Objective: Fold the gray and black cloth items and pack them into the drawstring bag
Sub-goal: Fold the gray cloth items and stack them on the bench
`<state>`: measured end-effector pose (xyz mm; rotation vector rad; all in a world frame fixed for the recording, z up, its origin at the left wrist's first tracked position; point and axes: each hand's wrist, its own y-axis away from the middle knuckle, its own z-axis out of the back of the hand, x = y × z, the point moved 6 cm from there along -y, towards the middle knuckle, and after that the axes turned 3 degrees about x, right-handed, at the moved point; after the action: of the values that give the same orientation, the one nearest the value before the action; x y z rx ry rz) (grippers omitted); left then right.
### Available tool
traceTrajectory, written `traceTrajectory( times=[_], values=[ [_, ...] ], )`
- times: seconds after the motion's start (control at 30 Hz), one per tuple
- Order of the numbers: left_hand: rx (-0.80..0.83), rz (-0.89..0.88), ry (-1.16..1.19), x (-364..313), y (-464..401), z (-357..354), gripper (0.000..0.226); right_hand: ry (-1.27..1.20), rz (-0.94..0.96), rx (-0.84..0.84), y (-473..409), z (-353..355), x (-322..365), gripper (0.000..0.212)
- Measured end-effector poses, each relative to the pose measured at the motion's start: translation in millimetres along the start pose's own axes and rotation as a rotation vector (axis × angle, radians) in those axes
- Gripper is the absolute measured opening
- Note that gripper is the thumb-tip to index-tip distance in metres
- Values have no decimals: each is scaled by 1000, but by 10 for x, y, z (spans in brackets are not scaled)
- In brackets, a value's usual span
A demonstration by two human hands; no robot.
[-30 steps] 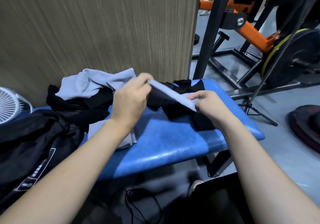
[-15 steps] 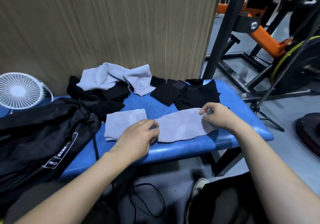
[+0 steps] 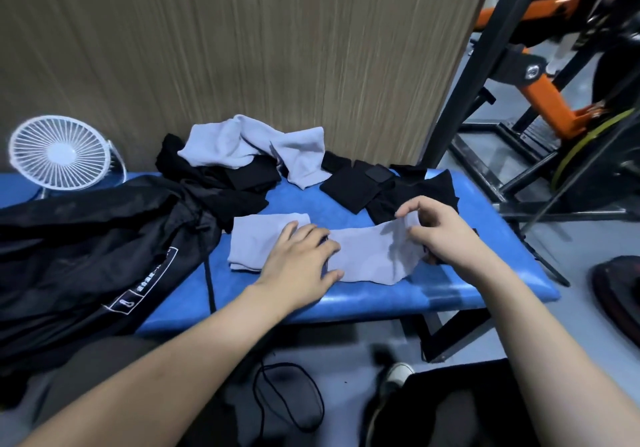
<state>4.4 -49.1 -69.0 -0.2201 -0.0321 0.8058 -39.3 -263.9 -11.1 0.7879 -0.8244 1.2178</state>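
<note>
A long gray cloth (image 3: 372, 256) lies flat on the blue bench (image 3: 398, 296). My left hand (image 3: 299, 259) presses flat on its left part, fingers spread. My right hand (image 3: 441, 230) pinches the cloth's right end and lifts it slightly. A folded gray piece (image 3: 258, 242) lies just left of my left hand. Behind are crumpled gray cloths (image 3: 252, 147), a black heap (image 3: 221, 183) and folded black pieces (image 3: 353, 185). The black drawstring bag (image 3: 79, 249) lies at the left, its cord (image 3: 209, 273) hanging over the bench edge.
A small white fan (image 3: 59, 154) stands at the back left against a wooden panel (image 3: 242, 41). A black and orange gym rack (image 3: 540, 83) stands right of the bench. A black cable (image 3: 284, 398) and a shoe (image 3: 394, 375) are on the floor below.
The gray cloth went from held up in both hands to lying flat on the bench. My left hand now presses it flat and my right hand lifts its right end.
</note>
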Motion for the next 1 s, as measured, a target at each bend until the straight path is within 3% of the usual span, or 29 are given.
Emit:
traceTrajectory(
  times=[0.13, 0.37, 0.47, 0.57, 0.67, 0.7, 0.77, 0.87, 1.0],
  values=[
    [-13, 64, -1, 30, 4, 37, 63, -23, 35, 65, -72, -370, 122, 29],
    [24, 105, 40, 37, -12, 48, 61, 12, -13, 267, -186, -937, 139, 32],
    [-6, 112, 91, 28, -1, 75, 55, -100, -39, 269, -184, -897, 131, 30],
    [-68, 96, 98, 8, -11, 96, 47, -197, -17, 176, -166, -670, 139, 24],
    [-99, 141, 102, -3, -63, 113, 37, 142, 11, -86, -177, -336, 22, 20],
    [-86, 160, 106, -16, -84, 106, 39, 297, 1, -96, -176, -285, -32, 19],
    [-45, 198, 110, -46, -123, 75, 44, 436, -60, 4, -154, -308, -162, 37],
    [31, 275, 231, -60, -180, 32, 45, 317, -43, 92, -107, -460, -169, 72],
    [26, 303, 626, -99, -231, 66, 31, 109, 61, 91, -120, -596, -50, 76]
  ],
)
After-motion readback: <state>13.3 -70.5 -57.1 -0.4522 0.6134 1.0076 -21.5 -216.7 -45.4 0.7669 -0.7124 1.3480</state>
